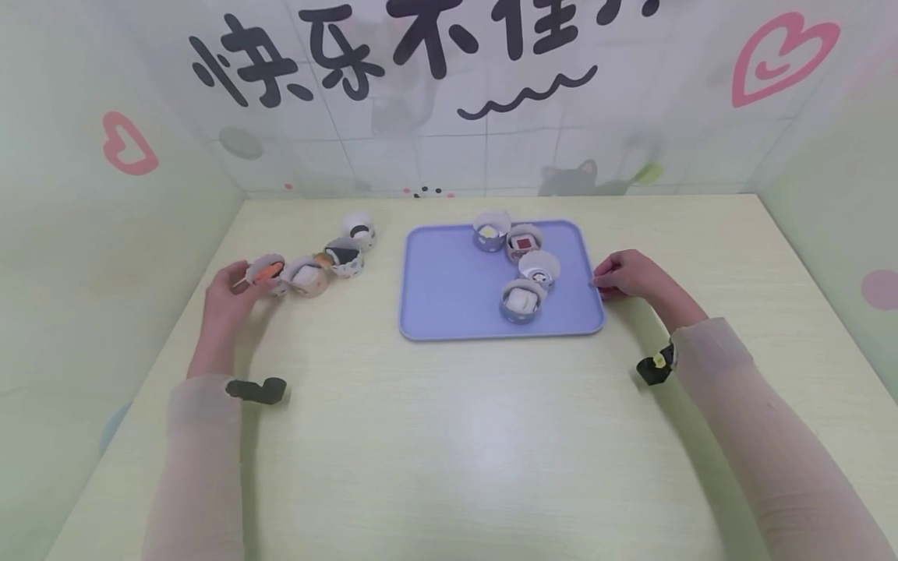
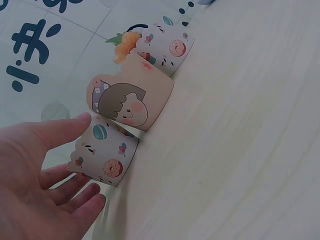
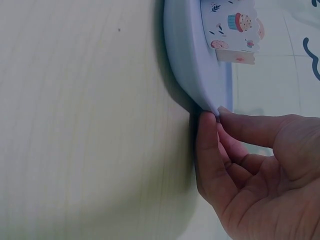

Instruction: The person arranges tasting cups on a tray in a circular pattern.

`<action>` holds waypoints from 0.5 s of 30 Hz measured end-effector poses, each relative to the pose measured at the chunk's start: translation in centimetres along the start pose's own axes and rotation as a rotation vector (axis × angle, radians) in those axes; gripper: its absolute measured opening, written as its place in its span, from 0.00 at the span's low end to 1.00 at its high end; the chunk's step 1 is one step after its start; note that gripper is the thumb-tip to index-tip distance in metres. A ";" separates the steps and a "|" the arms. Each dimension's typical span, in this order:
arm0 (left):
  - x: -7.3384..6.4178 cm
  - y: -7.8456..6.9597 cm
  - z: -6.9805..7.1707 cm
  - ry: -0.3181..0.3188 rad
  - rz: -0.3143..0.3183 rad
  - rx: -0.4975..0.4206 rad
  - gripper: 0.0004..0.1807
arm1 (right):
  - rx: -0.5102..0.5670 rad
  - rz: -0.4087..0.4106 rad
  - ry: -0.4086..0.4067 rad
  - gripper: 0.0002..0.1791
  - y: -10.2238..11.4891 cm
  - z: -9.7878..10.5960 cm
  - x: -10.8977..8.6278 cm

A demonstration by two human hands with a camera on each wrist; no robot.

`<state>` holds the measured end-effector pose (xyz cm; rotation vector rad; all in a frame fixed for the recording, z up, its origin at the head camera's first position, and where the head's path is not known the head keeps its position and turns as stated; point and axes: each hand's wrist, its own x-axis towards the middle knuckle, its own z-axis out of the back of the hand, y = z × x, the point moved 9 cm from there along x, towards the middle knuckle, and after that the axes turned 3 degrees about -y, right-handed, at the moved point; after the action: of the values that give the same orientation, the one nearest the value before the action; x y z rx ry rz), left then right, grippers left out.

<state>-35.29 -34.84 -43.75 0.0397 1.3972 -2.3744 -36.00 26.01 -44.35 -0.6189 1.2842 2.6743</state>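
"Four cups (image 1: 520,313) are recorded on the blue tray (image 1: 449,284) in the head view. Is the count complete?"

"It is not. Four more are found on the tabletop (image 1: 421,436), left of the tray: the orange-filled cup (image 1: 269,274) at the left hand (image 1: 226,300), the white-filled cup (image 1: 309,279) just beside it, then the dark-filled cup (image 1: 346,263) and the farthest cup (image 1: 359,228). With the cups evenly divided, the work is judged about midway: four trayed, four judged as remaining."

"What is shown by the left wrist view?"

"The orange-filled cup is seen from outside, its filling hidden. It is held between the thumb, set at the rim, and the other fingers; how firmly cannot be told. A face is printed on the white-filled cup beside it."

"And by the right wrist view?"

"The tray's edge is pinched by the right hand (image 1: 627,276), thumb and fingers brought narrowly together. A cupcake-printed cup (image 3: 229,25) is noted inside the rim, well apart from the fingers."
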 end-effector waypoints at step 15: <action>0.3 -0.2 -0.7 -0.029 0.000 0.038 0.47 | 0.001 0.001 0.002 0.14 0.0 0.0 0.0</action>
<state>-35.74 -34.29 -44.00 0.0162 1.3390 -2.3917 -35.97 25.98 -44.30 -0.6210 1.2869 2.6739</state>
